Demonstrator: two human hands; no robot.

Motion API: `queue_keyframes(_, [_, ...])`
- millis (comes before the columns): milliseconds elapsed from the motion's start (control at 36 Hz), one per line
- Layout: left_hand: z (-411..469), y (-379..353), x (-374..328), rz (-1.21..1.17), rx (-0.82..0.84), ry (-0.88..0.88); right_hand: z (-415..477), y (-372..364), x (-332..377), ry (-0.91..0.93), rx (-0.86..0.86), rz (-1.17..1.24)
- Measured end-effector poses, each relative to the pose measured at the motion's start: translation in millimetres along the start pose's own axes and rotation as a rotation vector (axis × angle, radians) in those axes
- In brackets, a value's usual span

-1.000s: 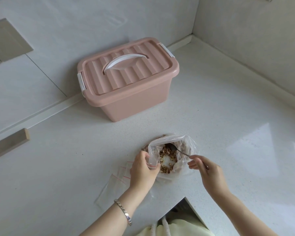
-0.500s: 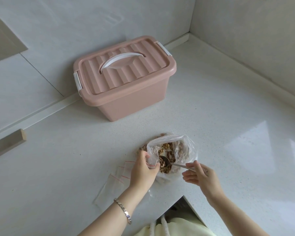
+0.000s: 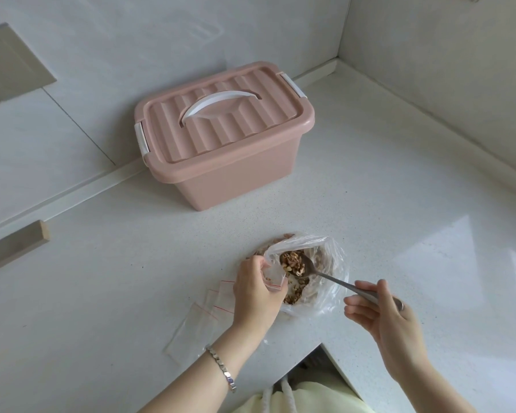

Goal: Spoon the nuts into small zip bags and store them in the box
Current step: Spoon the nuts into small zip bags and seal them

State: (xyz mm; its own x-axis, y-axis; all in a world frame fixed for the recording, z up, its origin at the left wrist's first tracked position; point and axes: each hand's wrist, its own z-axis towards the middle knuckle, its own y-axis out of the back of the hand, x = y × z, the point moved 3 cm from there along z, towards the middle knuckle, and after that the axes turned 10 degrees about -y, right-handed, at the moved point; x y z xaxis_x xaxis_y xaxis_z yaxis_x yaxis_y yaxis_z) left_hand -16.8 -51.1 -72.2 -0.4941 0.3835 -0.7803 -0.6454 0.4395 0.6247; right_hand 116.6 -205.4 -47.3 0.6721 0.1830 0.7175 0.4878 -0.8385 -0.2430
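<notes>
Over the big bag (image 3: 334, 263) of nuts (image 3: 294, 295), right hand (image 3: 382, 311) pinches the spoon (image 3: 325, 277) handle, bowl heaped, beside the small zip bag (image 3: 273, 277) the left hand (image 3: 258, 289) grips. Early days, I'd say: spare bags (image 3: 203, 317) lie flat nearby, box (image 3: 224, 144) behind has its lid on.

Counting: 1 box (image 3: 230, 180) is showing 1 handle (image 3: 218, 104) and 2 latches (image 3: 141, 141). 1 nut bag (image 3: 334, 257) and 1 spoon (image 3: 334, 280) are showing. 2 hands: left hand (image 3: 256, 296), right hand (image 3: 390, 317); 1 bracelet (image 3: 222, 369). 1 zip bag (image 3: 271, 275) is being held. At least 3 flat bags (image 3: 197, 323) are lying overlapped, blurring that count.
</notes>
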Motion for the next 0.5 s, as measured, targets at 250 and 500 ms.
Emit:
queue_keyframes(250, [3, -2, -5, -0.081, 0.048, 0.077, -26, -27, 16, 0.29, -0.025, -0.154])
queue_keyframes(500, [3, -2, -5, -0.116, 0.042, 0.08, -41, -35, 14, 0.515, -0.007, -0.434])
